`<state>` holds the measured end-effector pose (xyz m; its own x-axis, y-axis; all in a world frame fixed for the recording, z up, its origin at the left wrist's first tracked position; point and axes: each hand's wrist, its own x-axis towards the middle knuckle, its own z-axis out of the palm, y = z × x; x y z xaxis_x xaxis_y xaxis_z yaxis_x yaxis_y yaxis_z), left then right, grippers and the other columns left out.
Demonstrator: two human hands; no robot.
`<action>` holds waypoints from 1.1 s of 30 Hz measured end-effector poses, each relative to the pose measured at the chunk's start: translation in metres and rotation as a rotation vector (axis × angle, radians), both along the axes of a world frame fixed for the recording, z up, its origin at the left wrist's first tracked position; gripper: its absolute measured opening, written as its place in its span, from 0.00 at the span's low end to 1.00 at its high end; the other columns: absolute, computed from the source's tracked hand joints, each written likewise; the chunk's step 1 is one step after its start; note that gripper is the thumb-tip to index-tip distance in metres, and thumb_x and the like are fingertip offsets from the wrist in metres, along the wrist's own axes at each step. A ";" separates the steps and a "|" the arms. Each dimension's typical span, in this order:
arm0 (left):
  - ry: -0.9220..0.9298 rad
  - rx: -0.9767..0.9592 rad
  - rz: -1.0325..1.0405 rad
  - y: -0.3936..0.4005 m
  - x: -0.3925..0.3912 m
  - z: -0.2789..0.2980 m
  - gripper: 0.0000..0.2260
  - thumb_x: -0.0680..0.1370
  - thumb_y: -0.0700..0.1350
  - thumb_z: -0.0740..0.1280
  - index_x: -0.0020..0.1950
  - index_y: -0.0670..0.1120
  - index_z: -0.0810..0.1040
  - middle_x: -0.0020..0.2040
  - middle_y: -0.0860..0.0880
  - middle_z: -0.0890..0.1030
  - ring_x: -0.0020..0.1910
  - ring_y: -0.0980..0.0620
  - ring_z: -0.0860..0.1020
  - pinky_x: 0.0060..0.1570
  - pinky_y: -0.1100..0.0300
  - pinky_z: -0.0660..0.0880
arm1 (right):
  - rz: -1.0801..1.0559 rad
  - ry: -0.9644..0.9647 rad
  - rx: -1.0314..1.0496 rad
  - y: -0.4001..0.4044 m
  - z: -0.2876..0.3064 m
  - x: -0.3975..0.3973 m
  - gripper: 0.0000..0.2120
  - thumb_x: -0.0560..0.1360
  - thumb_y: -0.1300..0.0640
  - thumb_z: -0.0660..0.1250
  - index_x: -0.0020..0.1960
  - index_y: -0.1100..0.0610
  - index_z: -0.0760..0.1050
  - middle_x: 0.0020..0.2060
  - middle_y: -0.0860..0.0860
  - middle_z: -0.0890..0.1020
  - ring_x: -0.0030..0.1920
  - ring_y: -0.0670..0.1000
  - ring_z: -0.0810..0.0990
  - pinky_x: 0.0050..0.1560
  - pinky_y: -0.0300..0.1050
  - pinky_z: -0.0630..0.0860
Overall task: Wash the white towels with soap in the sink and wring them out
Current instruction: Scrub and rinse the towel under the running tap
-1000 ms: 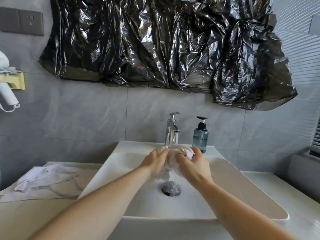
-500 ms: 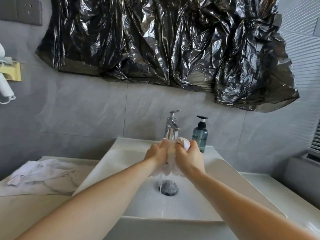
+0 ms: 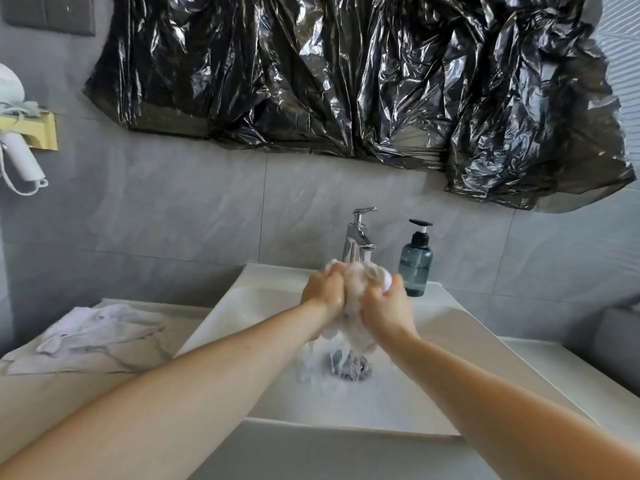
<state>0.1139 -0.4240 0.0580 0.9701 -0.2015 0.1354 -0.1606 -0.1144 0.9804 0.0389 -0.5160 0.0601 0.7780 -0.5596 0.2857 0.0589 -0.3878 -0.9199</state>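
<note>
Two hands wring one sudsy white cloth towel over the white ceramic sink.
Left hand and right hand each hold a tight grip on it, squeezing water toward the drain below; next, likely more twisting, then the second white towel on the desk left of the grip.
</note>
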 end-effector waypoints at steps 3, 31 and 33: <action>-0.054 0.016 -0.070 -0.005 -0.010 0.001 0.24 0.76 0.65 0.58 0.57 0.51 0.83 0.54 0.48 0.85 0.53 0.44 0.83 0.54 0.53 0.79 | -0.120 0.116 0.041 -0.014 0.010 0.005 0.17 0.83 0.54 0.59 0.69 0.59 0.68 0.52 0.52 0.79 0.52 0.55 0.78 0.52 0.50 0.74; -0.141 1.102 -0.328 0.042 -0.018 -0.003 0.31 0.69 0.48 0.73 0.69 0.52 0.65 0.61 0.46 0.76 0.60 0.41 0.80 0.55 0.45 0.80 | 0.310 0.697 -0.765 -0.041 -0.025 -0.028 0.49 0.67 0.38 0.77 0.80 0.45 0.57 0.71 0.50 0.70 0.69 0.55 0.73 0.67 0.50 0.72; -0.111 1.212 -0.356 0.045 -0.017 -0.010 0.33 0.69 0.47 0.76 0.68 0.51 0.61 0.55 0.45 0.78 0.53 0.42 0.82 0.44 0.50 0.80 | 0.241 0.714 -0.824 -0.045 -0.032 -0.024 0.49 0.67 0.36 0.76 0.80 0.45 0.56 0.71 0.50 0.70 0.70 0.57 0.72 0.66 0.52 0.72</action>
<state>0.0966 -0.3785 0.0480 0.8323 -0.4990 -0.2413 -0.4410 -0.8599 0.2571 0.0152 -0.5606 0.0284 0.9743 -0.2180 -0.0562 -0.2252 -0.9444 -0.2395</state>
